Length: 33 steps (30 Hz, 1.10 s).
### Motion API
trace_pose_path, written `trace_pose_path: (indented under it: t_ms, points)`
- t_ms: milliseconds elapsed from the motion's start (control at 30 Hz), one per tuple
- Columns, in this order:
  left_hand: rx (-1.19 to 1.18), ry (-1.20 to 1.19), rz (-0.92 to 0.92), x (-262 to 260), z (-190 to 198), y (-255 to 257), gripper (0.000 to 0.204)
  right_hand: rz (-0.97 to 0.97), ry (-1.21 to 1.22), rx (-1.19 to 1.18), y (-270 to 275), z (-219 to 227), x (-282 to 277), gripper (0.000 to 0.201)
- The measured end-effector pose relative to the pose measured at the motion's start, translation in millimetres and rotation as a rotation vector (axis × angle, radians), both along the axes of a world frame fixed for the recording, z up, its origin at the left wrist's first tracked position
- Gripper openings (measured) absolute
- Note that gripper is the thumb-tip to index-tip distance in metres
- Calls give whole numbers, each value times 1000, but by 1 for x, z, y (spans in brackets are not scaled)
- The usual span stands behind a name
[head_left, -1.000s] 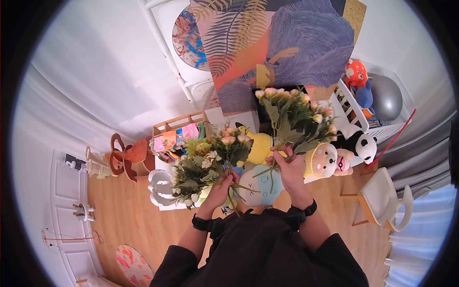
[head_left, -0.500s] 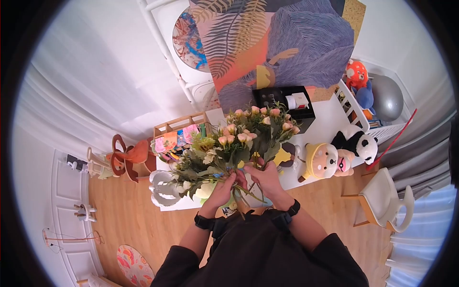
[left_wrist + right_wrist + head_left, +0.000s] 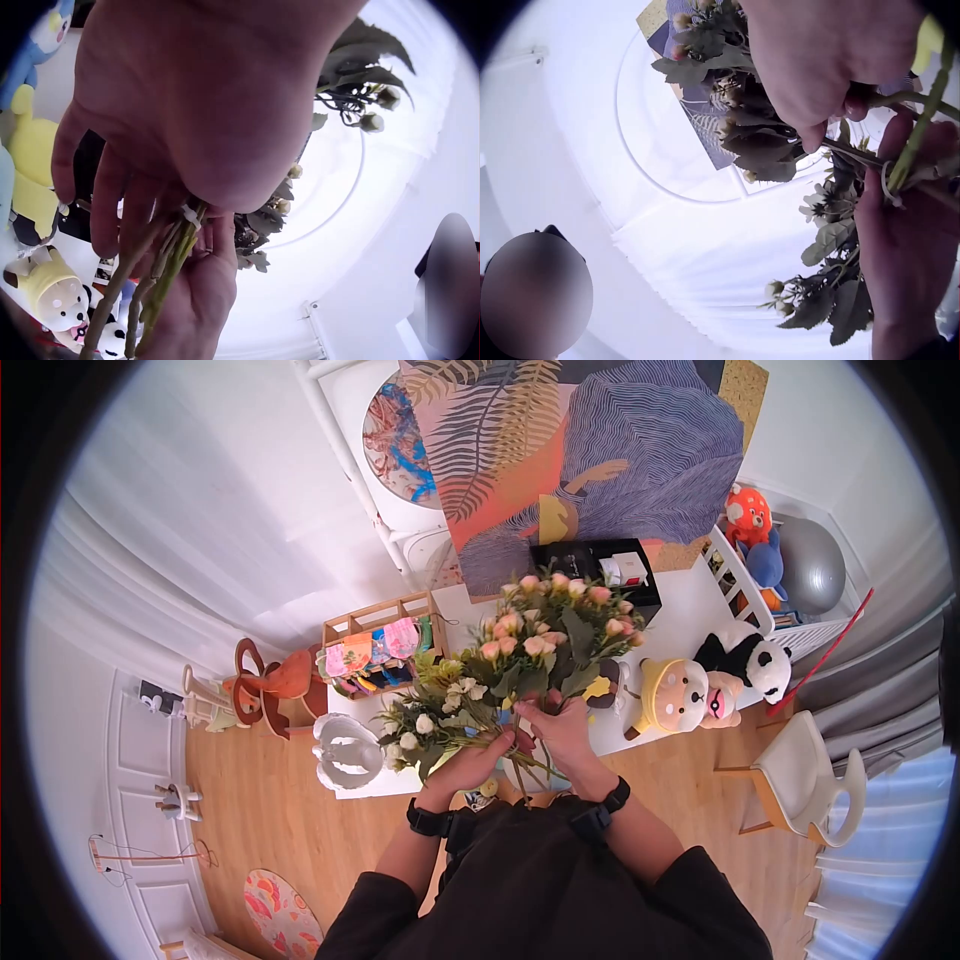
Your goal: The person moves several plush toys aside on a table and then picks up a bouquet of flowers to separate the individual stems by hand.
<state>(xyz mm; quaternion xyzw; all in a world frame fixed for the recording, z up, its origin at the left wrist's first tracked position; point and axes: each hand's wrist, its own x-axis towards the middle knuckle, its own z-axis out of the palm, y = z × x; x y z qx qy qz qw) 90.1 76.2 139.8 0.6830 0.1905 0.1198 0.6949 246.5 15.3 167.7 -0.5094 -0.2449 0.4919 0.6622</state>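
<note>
Two bunches of artificial-looking flowers are held side by side above the table. My left hand (image 3: 472, 762) holds the stems of the bunch with white flowers and leaves (image 3: 430, 722). A white tie (image 3: 889, 184) wraps these green stems (image 3: 166, 274), which cross the palm and stick out below. My right hand (image 3: 562, 738) pinches the stems of the pink rose bunch (image 3: 560, 622), close beside the left hand. The leaves of both bunches overlap in the head view. Some right fingertips are hidden behind its palm in the right wrist view.
A white basin-like dish (image 3: 347, 752) stands on the table's left end, by a wooden rack (image 3: 375, 650) with colourful cloth items. Plush toys, including a yellow-hooded one (image 3: 672, 697) and a panda (image 3: 748, 665), line the right. A black box (image 3: 640, 598) is behind; a chair (image 3: 800, 775) stands right.
My right hand has brought the pink roses leftward and in against the white-flower bunch. The left hand has shifted slightly right, and the two hands now meet at the stems.
</note>
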Motion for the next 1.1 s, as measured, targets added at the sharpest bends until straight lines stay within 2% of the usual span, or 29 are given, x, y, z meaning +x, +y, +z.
trace_pose_path:
  t_ms: [100, 300, 400, 467, 600, 667, 833, 900, 933, 1000, 1100]
  points:
    - [-121, 47, 23, 1, 14, -6, 36, -63, -54, 57, 1, -1, 7, 10]
    - [-69, -13, 23, 3, 12, -3, 33, -105, -56, 104, -1, -2, 10, 10]
    - [-112, 65, 88, 3, 18, -4, 30, -22, -57, 130, -3, 2, 8, 11]
    - [-110, 54, 80, 5, 22, -3, 29, 89, -70, 66, -7, 7, 6, 11]
    - [-58, 82, 86, 5, 16, -3, 28, 143, -74, 49, -9, -1, 7, 11]
    - [-52, 102, 60, 4, 25, -4, 27, 34, -289, 127, -5, -7, 9, 12]
    - [-83, 150, -7, 3, 26, 1, 27, 1, -162, 162, -4, -8, 9, 11]
    - [100, 16, 60, 5, 23, -1, 26, 7, -149, 155, -3, 1, 8, 11]
    - [100, 16, 59, 8, 21, -5, 26, 35, -115, 158, -4, 7, 8, 10]
    - [-216, -131, 257, 13, 17, -13, 27, 57, -82, 162, -4, 11, 7, 12]
    - [-130, -127, 245, 16, 12, -11, 29, 96, 42, 129, -3, 12, 4, 13]
